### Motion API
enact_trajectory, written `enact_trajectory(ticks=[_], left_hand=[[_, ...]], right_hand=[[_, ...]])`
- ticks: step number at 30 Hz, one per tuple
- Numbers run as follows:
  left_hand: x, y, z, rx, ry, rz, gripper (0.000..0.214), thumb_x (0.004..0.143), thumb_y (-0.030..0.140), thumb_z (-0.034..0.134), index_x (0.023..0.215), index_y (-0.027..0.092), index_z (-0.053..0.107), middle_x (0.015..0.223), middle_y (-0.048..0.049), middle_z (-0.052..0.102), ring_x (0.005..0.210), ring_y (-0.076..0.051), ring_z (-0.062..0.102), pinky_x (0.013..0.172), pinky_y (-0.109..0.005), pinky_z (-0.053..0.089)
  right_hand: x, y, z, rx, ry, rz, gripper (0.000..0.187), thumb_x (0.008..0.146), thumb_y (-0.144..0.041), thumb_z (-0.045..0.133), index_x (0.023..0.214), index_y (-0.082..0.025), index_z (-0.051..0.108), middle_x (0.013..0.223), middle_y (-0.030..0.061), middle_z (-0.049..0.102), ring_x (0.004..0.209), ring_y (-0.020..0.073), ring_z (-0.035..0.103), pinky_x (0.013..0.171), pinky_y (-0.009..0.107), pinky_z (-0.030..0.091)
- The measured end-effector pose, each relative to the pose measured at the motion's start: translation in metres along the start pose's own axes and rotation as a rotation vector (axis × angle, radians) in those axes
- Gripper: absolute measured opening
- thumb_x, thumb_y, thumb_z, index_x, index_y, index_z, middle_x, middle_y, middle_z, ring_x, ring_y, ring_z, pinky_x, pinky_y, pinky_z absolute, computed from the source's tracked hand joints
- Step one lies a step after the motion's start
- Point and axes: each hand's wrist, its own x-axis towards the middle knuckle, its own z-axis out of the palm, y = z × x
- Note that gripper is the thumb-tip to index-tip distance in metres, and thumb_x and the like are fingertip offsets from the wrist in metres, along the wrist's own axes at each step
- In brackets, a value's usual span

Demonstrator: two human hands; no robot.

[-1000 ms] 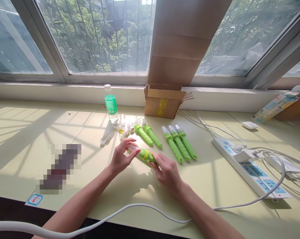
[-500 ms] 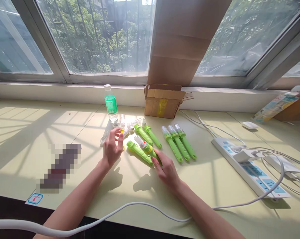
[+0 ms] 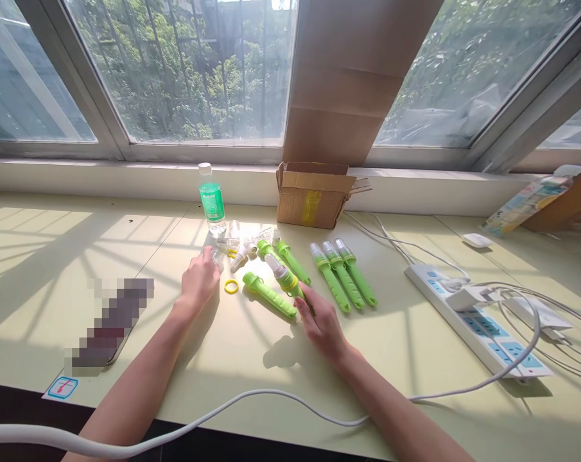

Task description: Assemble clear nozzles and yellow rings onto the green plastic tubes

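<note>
Green-handled tool (image 3: 286, 282) gripped by its handle in the right hand (image 3: 321, 324), clear head tilted up and away; left hand (image 3: 199, 280) closes on clear caps (image 3: 232, 245), yellow ring (image 3: 231, 286) just beside.

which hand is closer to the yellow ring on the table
Left. The left hand lies just to the left of the yellow ring, a short gap away. The right hand is farther off to the ring's right, holding a green tool.
</note>
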Motion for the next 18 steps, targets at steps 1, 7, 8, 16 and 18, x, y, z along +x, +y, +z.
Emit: enact_trajectory(ticks=[1, 7, 8, 16, 18], left_hand=[[0.000, 0.003, -0.002, -0.076, 0.033, 0.025, 0.042, 0.088, 0.027, 0.051, 0.128, 0.015, 0.046, 0.100, -0.0158, 0.068, 0.096, -0.032, 0.064, 0.069, -0.037, 0.051], [-0.010, 0.024, -0.014, -0.680, 0.119, 0.241, 0.033, 0.091, 0.039, 0.052, 0.117, 0.021, 0.062, 0.114, -0.0086, 0.069, 0.093, -0.022, 0.067, 0.068, -0.029, 0.054], [-0.012, 0.026, -0.015, -0.784, 0.110, 0.231, 0.033, 0.091, 0.040, 0.053, 0.115, 0.020, 0.063, 0.110, -0.0081, 0.070, 0.088, -0.020, 0.068, 0.068, -0.028, 0.054], [-0.015, 0.031, -0.023, -1.200, -0.005, 0.144, 0.026, 0.081, 0.042, 0.066, 0.086, 0.017, 0.065, 0.074, -0.0009, 0.064, 0.051, -0.009, 0.055, 0.046, -0.021, 0.046], [-0.018, 0.034, -0.022, -1.168, -0.076, 0.155, 0.026, 0.079, 0.042, 0.067, 0.084, 0.016, 0.066, 0.074, -0.0011, 0.064, 0.051, -0.008, 0.053, 0.045, -0.020, 0.044]], right_hand=[[0.000, 0.001, -0.001, -0.005, 0.006, -0.005, 0.031, 0.097, -0.029, 0.045, 0.125, -0.021, 0.057, 0.094, 0.0091, 0.070, 0.080, 0.0243, 0.068, 0.066, 0.037, 0.056], [0.004, 0.010, -0.007, -0.075, 0.001, 0.000, 0.030, 0.092, -0.027, 0.053, 0.120, -0.024, 0.062, 0.098, 0.0102, 0.070, 0.082, 0.0290, 0.068, 0.063, 0.042, 0.056], [0.004, 0.011, -0.007, -0.084, -0.003, 0.010, 0.030, 0.092, -0.027, 0.054, 0.120, -0.023, 0.062, 0.096, 0.0103, 0.070, 0.079, 0.0287, 0.068, 0.060, 0.040, 0.055], [0.005, 0.011, -0.008, -0.124, -0.052, -0.008, 0.029, 0.090, -0.028, 0.055, 0.116, -0.019, 0.065, 0.095, 0.0127, 0.070, 0.079, 0.0272, 0.068, 0.051, 0.032, 0.051], [0.005, 0.008, -0.008, -0.146, -0.088, -0.028, 0.029, 0.089, -0.026, 0.056, 0.116, -0.018, 0.064, 0.091, 0.0115, 0.070, 0.073, 0.0244, 0.067, 0.051, 0.031, 0.050]])
